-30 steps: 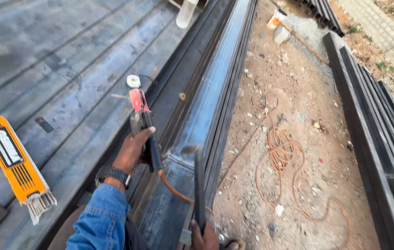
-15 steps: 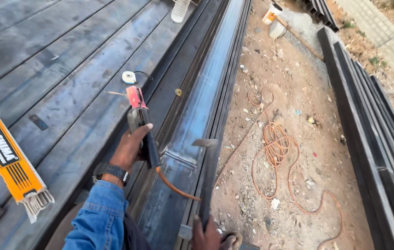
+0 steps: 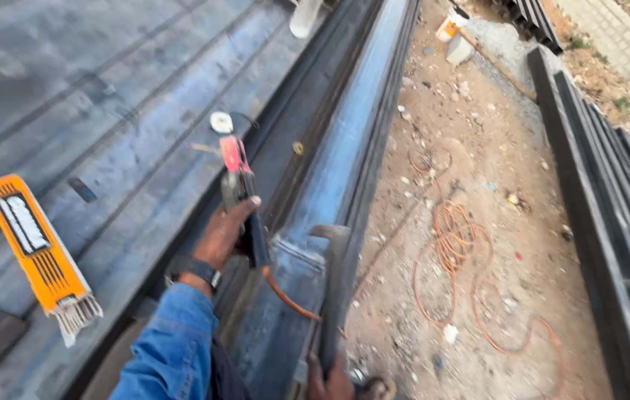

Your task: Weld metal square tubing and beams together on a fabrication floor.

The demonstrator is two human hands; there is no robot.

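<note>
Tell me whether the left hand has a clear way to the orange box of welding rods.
Probably yes: the left hand grips the electrode holder, and only bare steel sheet lies between it and the orange box of welding rods. It would need to free that grip first.

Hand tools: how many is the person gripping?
2: a welding electrode holder in the left hand, over the steel beam; a chipping hammer in the right hand, at the frame's bottom edge.

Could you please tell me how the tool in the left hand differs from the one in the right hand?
The left hand holds an electrode holder with a red head and an orange cable trailing off it; the right hand holds a dark hammer, all metal, no cable. The electrode holder lies over the sheet's edge; the hammer stands over the steel beam. Both point away from the person.
</note>
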